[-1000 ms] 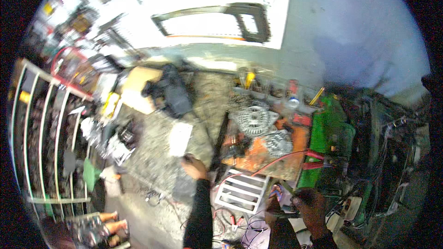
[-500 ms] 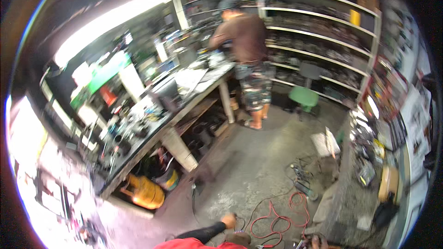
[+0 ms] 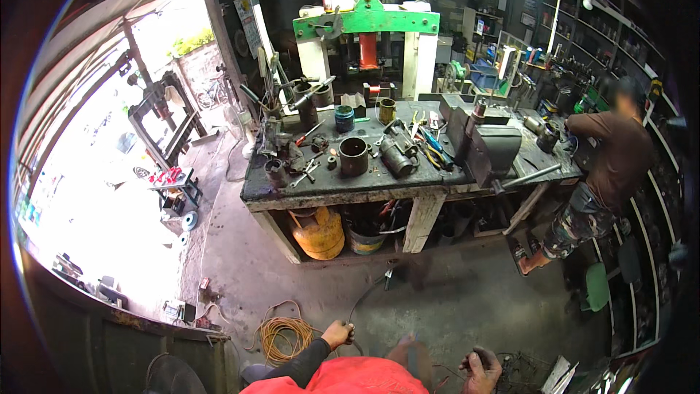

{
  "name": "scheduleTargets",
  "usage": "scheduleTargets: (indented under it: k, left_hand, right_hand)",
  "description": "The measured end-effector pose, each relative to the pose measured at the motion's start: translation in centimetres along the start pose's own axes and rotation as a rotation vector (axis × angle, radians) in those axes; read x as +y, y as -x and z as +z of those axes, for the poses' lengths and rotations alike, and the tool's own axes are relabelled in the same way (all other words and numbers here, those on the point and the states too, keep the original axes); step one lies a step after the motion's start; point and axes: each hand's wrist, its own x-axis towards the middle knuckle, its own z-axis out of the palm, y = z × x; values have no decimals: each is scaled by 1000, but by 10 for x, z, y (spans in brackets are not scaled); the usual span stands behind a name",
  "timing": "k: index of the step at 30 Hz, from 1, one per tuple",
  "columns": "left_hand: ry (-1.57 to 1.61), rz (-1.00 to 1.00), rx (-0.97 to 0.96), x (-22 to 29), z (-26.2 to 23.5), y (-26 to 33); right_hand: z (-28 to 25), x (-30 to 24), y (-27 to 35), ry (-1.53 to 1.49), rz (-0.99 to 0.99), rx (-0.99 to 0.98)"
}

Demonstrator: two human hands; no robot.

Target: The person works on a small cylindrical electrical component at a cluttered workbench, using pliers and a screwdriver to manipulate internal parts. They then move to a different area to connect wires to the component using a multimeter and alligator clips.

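At the lower middle, my left hand (image 3: 337,334) is closed around a black cable (image 3: 357,304). The cable curves from the hand across the floor toward a metal clamp (image 3: 388,276) below the workbench. My right hand (image 3: 481,371) is near the bottom edge, to the right of my red shirt. Its fingers are loosely curled and apart, and I see nothing held in them. A coiled orange hose (image 3: 283,335) lies on the floor just left of my left hand.
Ahead is a workbench (image 3: 408,193) with a vise (image 3: 485,147), metal cylinders and hand tools. A green press frame (image 3: 372,20) rises behind it. Beneath stands an orange gas cylinder (image 3: 319,235). At right, another person (image 3: 609,168) stands by the bench, near a green chair (image 3: 596,286).
My view has swung left, bringing the workbench ahead and the bright open side into sight. The other person now appears farther right. My left hand remains closed.
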Motion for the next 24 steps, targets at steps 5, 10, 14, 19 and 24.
scheduleTargets:
  k: [5, 10, 14, 19, 24]
  left_hand:
    - [-157, 7, 153, 37, 2, -70]
    - [-466, 348, 283, 137, 14, -142]
    - [-78, 437, 272, 224, 7, -151]
    - [111, 486, 302, 291, -15, -161]
    - [39, 508, 158, 365, -47, -197]
  right_hand:
    - [59, -2, -119, -122, -83, -184]
    - [155, -48, -261, 48, -204, -328]
    - [259, -87, -376, 544, -740, -449]
    - [384, -96, -492, 766, -893, -473]
    - [452, -71, -554, 928, -1008, -461]
